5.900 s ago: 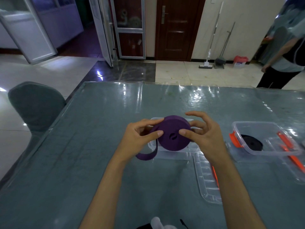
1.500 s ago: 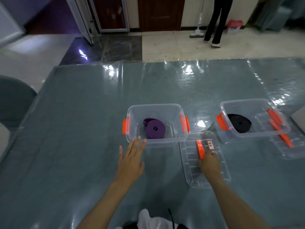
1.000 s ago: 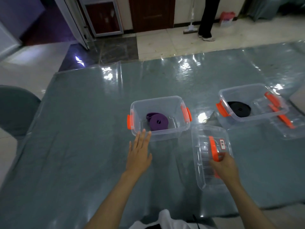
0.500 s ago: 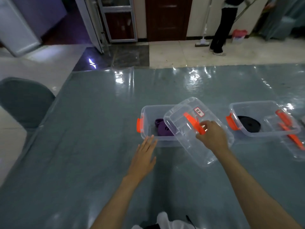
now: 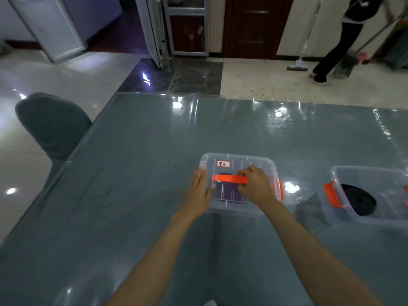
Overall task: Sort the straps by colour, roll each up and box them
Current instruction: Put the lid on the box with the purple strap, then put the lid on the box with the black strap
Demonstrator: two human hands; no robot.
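A clear plastic box (image 5: 234, 208) stands on the grey-green, plastic-covered table (image 5: 132, 173), with its clear lid (image 5: 254, 164) lying on top. The lid carries an orange handle (image 5: 228, 178) across its middle and a small white label (image 5: 223, 164) near its far left corner. Through the lid the rolled purple strap (image 5: 229, 193) shows inside the box, below the handle and between the two hands.

The left hand (image 5: 198, 193) lies flat with straight fingers on the lid's left edge, its grip wide and holding nothing. The right hand (image 5: 256, 186) rests on the lid's right part, its fingers curled at the right end of the orange handle; whether they truly clasp it I cannot tell.

Well apart to the right stands a second clear plastic box (image 5: 375, 219), lidless, with an orange side latch (image 5: 331, 194) and a rolled black strap (image 5: 357, 199) inside.
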